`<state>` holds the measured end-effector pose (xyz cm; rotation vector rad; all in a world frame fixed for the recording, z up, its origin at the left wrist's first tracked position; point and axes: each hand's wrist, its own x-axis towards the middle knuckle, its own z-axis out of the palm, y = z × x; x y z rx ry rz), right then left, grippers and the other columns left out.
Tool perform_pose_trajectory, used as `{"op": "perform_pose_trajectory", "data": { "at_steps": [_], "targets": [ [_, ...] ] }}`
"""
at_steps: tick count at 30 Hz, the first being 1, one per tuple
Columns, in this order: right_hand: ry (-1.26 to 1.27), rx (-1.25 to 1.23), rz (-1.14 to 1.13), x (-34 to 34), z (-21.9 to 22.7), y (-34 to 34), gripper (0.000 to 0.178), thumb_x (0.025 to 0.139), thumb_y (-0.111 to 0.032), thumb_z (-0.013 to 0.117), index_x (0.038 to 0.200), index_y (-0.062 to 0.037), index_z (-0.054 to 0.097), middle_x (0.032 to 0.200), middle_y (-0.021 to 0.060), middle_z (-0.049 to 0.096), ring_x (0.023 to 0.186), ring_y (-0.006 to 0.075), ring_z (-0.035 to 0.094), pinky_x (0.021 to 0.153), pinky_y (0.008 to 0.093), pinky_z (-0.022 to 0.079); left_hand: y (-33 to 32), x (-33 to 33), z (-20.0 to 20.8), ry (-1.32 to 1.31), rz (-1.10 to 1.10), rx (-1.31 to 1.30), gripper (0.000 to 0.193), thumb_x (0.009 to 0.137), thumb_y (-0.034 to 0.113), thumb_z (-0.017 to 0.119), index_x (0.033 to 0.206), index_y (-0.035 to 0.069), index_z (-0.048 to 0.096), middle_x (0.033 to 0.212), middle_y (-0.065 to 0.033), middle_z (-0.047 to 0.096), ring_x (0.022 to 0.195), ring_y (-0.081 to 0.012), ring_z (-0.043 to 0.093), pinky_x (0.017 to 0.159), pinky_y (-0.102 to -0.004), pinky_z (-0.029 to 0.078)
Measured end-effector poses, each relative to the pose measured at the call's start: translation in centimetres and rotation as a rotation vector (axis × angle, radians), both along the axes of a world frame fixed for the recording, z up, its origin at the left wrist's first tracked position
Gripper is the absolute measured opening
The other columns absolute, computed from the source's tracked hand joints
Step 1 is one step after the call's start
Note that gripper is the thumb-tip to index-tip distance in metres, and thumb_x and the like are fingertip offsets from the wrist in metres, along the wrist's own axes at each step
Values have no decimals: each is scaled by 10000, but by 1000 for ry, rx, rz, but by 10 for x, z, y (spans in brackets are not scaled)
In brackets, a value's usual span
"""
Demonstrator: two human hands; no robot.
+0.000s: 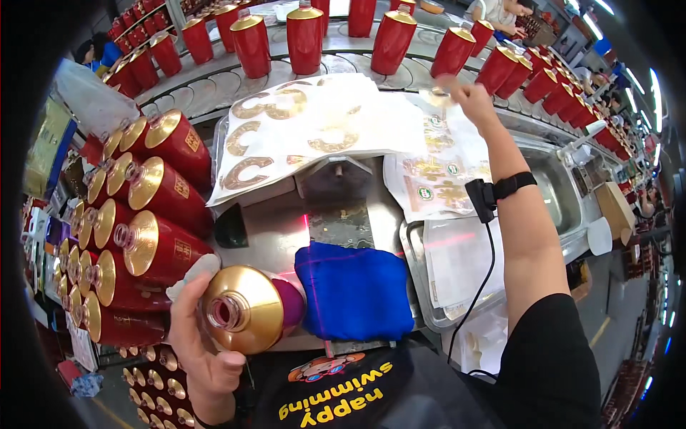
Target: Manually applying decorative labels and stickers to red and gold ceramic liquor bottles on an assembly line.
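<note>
In my left hand (204,365) is a red glass bottle (246,309) with a gold shoulder, tilted so its uncapped clear neck points up toward me. A white wrap or cloth (196,272) shows by the fingertips of that hand. My right arm stretches far forward. My right hand (471,101) is curled closed above the far end of decal sheets (446,168) with gold and green prints; its fingertips are blurred, and a pale gold patch shows just beside them. A folded blue cloth (354,293) lies on the work surface to the right of the bottle.
Similar red bottles (153,243) lie stacked at left. Upright ones (305,39) stand along a curved conveyor (343,63) at the back. White sheets with gold curved decals (286,129) cover the middle. A metal sink (554,196) is at right. Co-workers (500,16) sit beyond.
</note>
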<state>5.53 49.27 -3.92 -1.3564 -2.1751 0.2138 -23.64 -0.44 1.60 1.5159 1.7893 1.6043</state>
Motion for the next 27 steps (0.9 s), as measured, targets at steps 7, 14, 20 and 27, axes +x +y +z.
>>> {"op": "perform_pose_trajectory", "data": {
  "at_steps": [7, 14, 20, 27],
  "targets": [
    [-690, -63, -235, 86, -81, -9, 409, 863, -381, 493, 943, -56, 729, 1019, 248, 661, 993, 396, 625, 910, 492, 474, 3, 0, -17, -316, -192, -2, 1030, 733, 563, 769, 1398, -86, 327, 1411, -227, 405, 1257, -285, 479, 1062, -383, 374],
    [4, -181, 120, 5, 25, -83, 286, 866, -220, 633, 863, 66, 628, 880, 160, 596, 822, 244, 578, 763, 339, 442, 1, -9, -32, -294, -289, 51, 1046, 698, 341, 860, 1456, -18, 234, 1336, -172, 487, 1232, -242, 492, 1043, -364, 375],
    [780, -533, 731, -103, 102, -272, 240, 962, -210, 606, 1051, 7, 657, 941, -26, 558, 816, 45, 502, 734, 205, 406, 2, -1, -29, -106, -193, 107, 947, 701, 351, 849, 1405, -2, 324, 1285, -164, 522, 1186, -237, 533, 1004, -353, 414],
    [829, -662, 919, -142, 99, -373, 78, 921, -83, 612, 914, -6, 619, 1045, 73, 558, 914, 120, 526, 800, 249, 436, -2, -4, -28, -57, -203, 12, 963, 714, 345, 827, 1430, 9, 277, 1317, -185, 488, 1230, -269, 500, 1030, -372, 386]
  ]
}}
